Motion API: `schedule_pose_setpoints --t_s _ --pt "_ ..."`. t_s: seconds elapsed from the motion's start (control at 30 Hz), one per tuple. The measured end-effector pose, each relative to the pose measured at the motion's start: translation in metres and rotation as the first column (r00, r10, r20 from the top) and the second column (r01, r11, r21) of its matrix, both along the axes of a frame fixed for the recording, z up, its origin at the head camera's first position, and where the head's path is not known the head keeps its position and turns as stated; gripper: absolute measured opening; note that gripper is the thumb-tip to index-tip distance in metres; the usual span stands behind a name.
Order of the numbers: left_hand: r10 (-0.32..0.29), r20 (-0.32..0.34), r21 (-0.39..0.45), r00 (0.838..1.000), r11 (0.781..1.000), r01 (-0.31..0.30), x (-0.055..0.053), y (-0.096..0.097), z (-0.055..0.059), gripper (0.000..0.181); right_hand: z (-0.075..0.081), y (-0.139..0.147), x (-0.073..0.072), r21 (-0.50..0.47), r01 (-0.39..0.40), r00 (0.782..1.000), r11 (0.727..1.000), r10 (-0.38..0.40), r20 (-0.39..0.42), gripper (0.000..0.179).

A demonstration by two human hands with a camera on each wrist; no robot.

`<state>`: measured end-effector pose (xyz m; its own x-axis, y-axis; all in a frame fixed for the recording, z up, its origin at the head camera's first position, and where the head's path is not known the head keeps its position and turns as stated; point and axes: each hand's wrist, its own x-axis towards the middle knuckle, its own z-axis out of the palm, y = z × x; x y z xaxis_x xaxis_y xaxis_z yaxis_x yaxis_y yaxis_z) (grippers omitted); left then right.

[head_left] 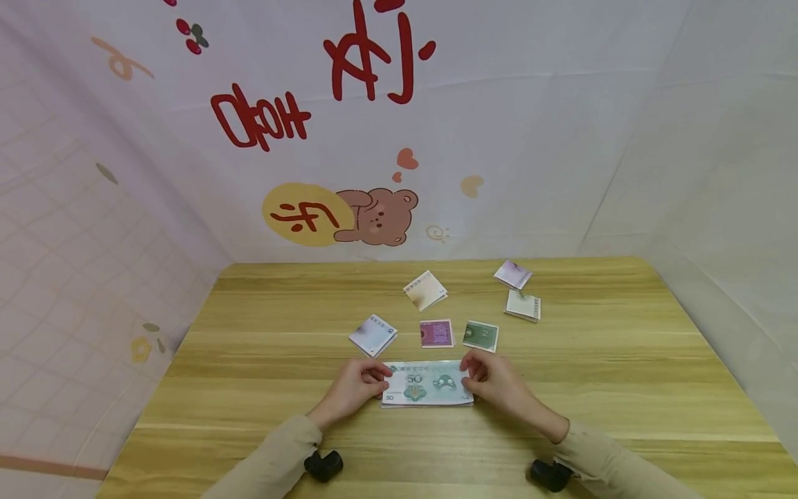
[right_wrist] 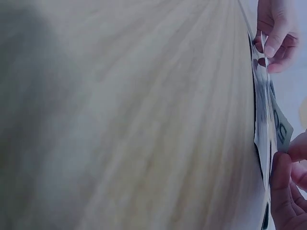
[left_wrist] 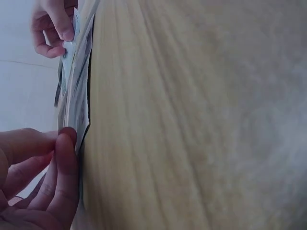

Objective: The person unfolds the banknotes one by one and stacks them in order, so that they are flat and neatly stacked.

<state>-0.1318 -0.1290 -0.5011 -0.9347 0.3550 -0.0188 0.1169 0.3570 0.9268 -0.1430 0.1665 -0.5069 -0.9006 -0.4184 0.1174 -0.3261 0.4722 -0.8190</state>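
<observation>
A pale green banknote (head_left: 427, 382) marked 50 stretches flat between my two hands, long side across the table. My left hand (head_left: 355, 388) pinches its left end between thumb and fingers. At the opposite end, my right hand (head_left: 495, 384) pinches the note the same way. A second edge shows just under the note's lower side; whether that is another note or a fold I cannot tell. In the left wrist view, thin paper layers stand edge-on at the fingers (left_wrist: 67, 158). The right wrist view shows a note corner (right_wrist: 282, 125) bent up by the right hand.
Folded notes lie beyond the hands: bluish (head_left: 373, 335), purple (head_left: 437, 334), green marked 2 (head_left: 481, 336), yellowish (head_left: 426, 290), lilac (head_left: 514, 274) and pale green (head_left: 524, 305). The wooden table (head_left: 249, 388) meets a printed cloth (head_left: 530, 138) behind.
</observation>
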Motion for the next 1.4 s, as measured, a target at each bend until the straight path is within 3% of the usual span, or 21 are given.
schedule_pose_setpoints --t_s 0.07,0.4,0.67,0.97,1.23,1.4 --pt "0.007 -0.012 -0.011 1.0 1.0 -0.007 -0.0004 -0.0016 -0.005 0.013 -0.001 -0.0014 0.0 0.007 0.0 1.0 1.0 0.0 -0.005 0.019" --pt "0.032 -0.046 -0.087 0.998 0.996 -0.036 -0.0003 -0.0002 -0.0033 0.013 -0.0044 -0.0057 -0.0009 0.092 0.037 0.998 0.995 -0.033 -0.046 0.02" --pt "0.084 0.041 -0.063 0.996 0.995 -0.082 -0.0028 -0.0036 -0.0026 0.012 -0.0061 -0.0018 -0.0032 0.118 0.072 0.996 0.99 -0.066 -0.052 0.02" --pt "0.07 0.051 -0.051 0.996 0.996 -0.067 -0.0036 -0.0023 -0.0033 0.013 -0.0026 -0.0029 -0.0064 0.183 0.026 0.998 0.983 -0.016 -0.055 0.027" --pt "0.011 -0.001 -0.118 1.0 0.993 -0.011 -0.0037 -0.0036 -0.0032 0.011 -0.001 -0.0028 -0.0075 0.186 0.003 0.999 0.982 0.004 -0.038 0.027" --pt "0.009 -0.011 -0.133 1.0 0.991 -0.01 -0.0036 -0.0036 -0.005 0.01 -0.001 -0.002 -0.0074 0.182 -0.005 1.0 0.983 0.009 -0.024 0.028"
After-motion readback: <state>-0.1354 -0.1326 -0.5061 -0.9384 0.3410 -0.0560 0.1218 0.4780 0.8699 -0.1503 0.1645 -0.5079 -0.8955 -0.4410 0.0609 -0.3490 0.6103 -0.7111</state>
